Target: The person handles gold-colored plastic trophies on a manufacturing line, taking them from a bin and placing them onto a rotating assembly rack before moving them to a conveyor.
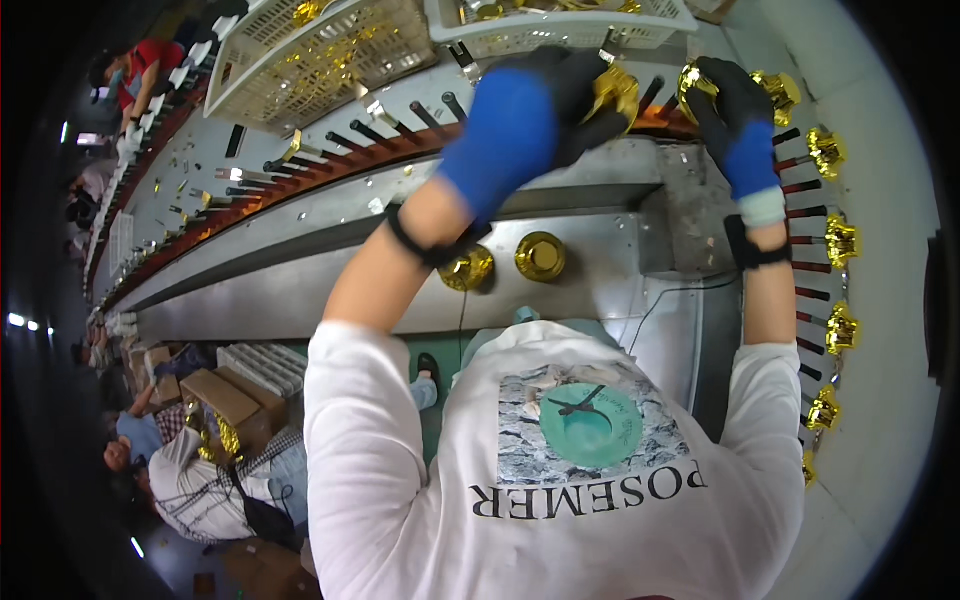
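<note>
Head view: gold cups, placed by the curved brown rail (665,122).

Left-hand cup (616,98): over the rail; bright metallic gold, glossy, rounded, partly covered by fingers. Left hand (568,110): black-and-blue glove, blurred by movement; grip closed round this cup.

Right-hand cup (697,86): over the rail, right of the first; shiny gold with pale glints, outline partly covered. Right hand (737,108): similar glove; grip narrow, closed on this cup.

Two loose cups (540,257): near side of the rail, apart on the steel worktop (600,240); mirror-like gold, one showing a round rim and flat middle, the other partly hidden by the left wristband (430,243).

Row of cups (843,240): right of the rail's stretch between the hands, running toward the person; gold, crinkled sides.

Dark pegs (425,118): ranged along the rail, left of the hands.

White baskets (665,22): beyond the rail; openwork plastic, gold pieces inside.
</note>
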Available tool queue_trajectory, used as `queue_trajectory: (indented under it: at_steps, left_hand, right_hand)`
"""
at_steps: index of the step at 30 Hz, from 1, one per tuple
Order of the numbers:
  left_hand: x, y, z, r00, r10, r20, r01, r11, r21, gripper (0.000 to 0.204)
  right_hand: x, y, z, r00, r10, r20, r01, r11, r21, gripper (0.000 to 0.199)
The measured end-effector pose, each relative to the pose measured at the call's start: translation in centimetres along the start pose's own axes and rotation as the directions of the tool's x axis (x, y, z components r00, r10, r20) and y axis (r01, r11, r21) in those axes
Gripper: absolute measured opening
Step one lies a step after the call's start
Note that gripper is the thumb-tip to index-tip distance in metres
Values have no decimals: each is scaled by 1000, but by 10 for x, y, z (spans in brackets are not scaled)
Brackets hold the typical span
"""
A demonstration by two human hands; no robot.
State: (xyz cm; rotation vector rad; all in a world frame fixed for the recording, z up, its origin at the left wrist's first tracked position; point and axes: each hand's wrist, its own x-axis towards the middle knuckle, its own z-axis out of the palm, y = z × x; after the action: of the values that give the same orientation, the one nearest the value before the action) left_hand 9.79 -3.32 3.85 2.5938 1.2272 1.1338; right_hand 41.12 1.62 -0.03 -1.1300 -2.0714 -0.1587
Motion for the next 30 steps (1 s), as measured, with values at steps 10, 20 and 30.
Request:
queue_trajectory:
  at_steps: [10,20,30]
  left_hand:
    - [-283,-60,0,710,-561,426,481,828,289,56]
    - [-172,-4,22,927,-282,247,261,958,115,82]
    - [130,44,147,984,99,148,-124,979,165,64]
  right_hand:
    - [-154,-181,123,871,-77,485,-163,886,434,55]
    - [-102,-86,45,988,32,152,-46,995,93,72]
    - [6,194,-28,840,539,55,-536,842,-57,85]
